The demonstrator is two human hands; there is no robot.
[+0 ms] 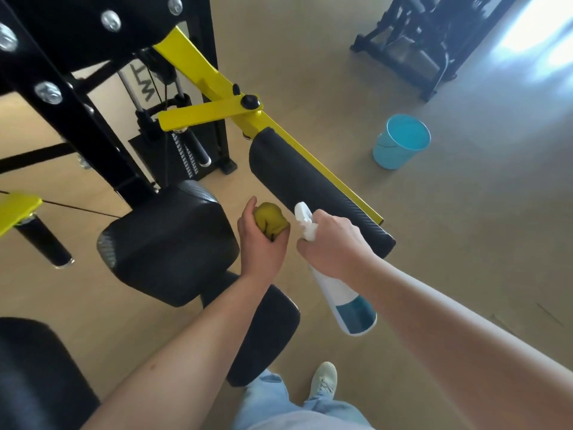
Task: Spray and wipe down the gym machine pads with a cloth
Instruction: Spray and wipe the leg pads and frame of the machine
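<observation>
Tan gym floor (434, 243) fills the frame. Left hand (262, 240) balls a soft, light cloth (269, 220) at centre; right hand (333, 243) clasps the spray bottle (347, 302) by its neck, nozzle toward the firm roller pad (304, 181) just beyond.

You're standing in a gym.
Right in front of you is a weight machine (93, 88) with a black bolted frame, yellow arms (210, 111), black pads (167, 240) and a weight stack (183, 156) on cables; another machine (428, 35), too dim to identify, sits across the bare tan floor (465, 243).
</observation>
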